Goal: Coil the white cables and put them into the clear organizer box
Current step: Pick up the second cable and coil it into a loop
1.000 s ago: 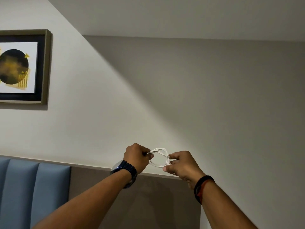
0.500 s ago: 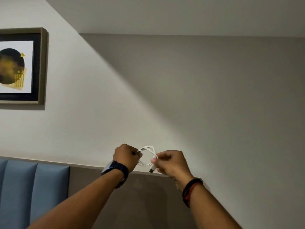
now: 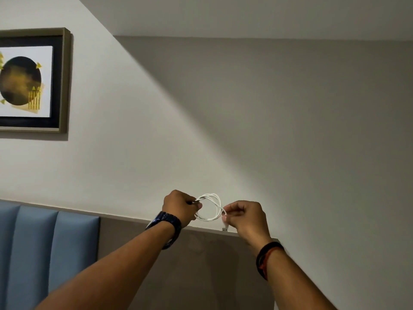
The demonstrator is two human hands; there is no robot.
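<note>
Head view: left hand [image 3: 180,206] and right hand [image 3: 244,214] both pinching opposite sides of coiled white cable [image 3: 210,206].

One white cable [image 3: 210,206] at six o'clock. Two hands: the left hand [image 3: 178,205] and the right hand [image 3: 245,217]. One framed picture [image 3: 33,79] at nine o'clock. Three blue padded panels [image 3: 76,242] at eight o'clock. One watch [image 3: 169,222], one wristband [image 3: 266,253].

No text, label, brand, number or sign can be read here. The framed picture [image 3: 26,81] at ten o'clock shows only a dark circle and some yellow shapes. The wristwatch [image 3: 169,222] near six o'clock is too small to read.
</note>
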